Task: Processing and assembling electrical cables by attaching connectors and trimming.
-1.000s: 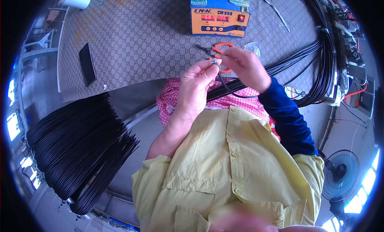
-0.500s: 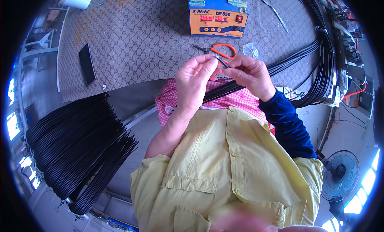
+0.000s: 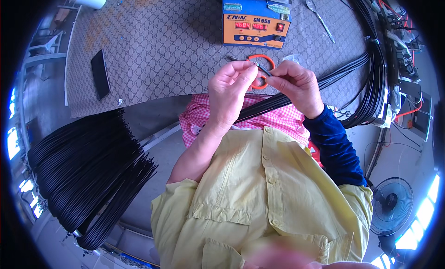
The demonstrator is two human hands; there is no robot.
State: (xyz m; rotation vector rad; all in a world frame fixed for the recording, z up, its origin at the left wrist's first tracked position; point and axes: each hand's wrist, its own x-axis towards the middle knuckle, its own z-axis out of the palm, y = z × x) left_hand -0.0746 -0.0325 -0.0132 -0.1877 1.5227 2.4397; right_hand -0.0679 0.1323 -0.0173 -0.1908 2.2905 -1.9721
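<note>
My left hand (image 3: 228,92) pinches the tip of a black cable (image 3: 264,70) between thumb and fingertips. A small pale bit shows at that tip, too small to make out. Gripping the same cable a short way along is my right hand (image 3: 299,89), its thumb and forefinger closed. Just beyond the fingers, an orange-handled cutting tool (image 3: 268,58) lies on the table, partly hidden by my left hand. A clear dish (image 3: 292,59) sits partly behind my right hand.
A blue and orange box (image 3: 256,30) with a lit red display stands at the back. Black cables (image 3: 343,72) run right across the table (image 3: 157,46); more cables (image 3: 88,171) hang at left. A phone-like dark slab (image 3: 100,74), spoon (image 3: 320,19) and fan (image 3: 393,205) are around.
Both hands have shifted slightly right, still pinching the cable. More of the orange handles now shows between them, and my right hand covers more of the clear dish. The view has shifted a little.
</note>
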